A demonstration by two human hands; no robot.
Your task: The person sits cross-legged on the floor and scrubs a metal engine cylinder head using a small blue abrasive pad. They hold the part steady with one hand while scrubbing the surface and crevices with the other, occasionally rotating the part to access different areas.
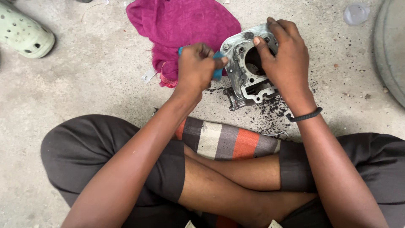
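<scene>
Grey cast-metal engine cylinder block (247,69) stands tilted on concrete floor (84,84); right hand (280,52) grips its top, left hand (196,67) clamped on small blue scrap (218,71) against it.

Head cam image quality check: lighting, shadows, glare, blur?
Head view: soft, even daylight, only faint shadows on the concrete floor; no glare, even off the metal engine cylinder; left hand slightly blurred, right hand sharper; mild wide-angle stretch at the edges.
</scene>
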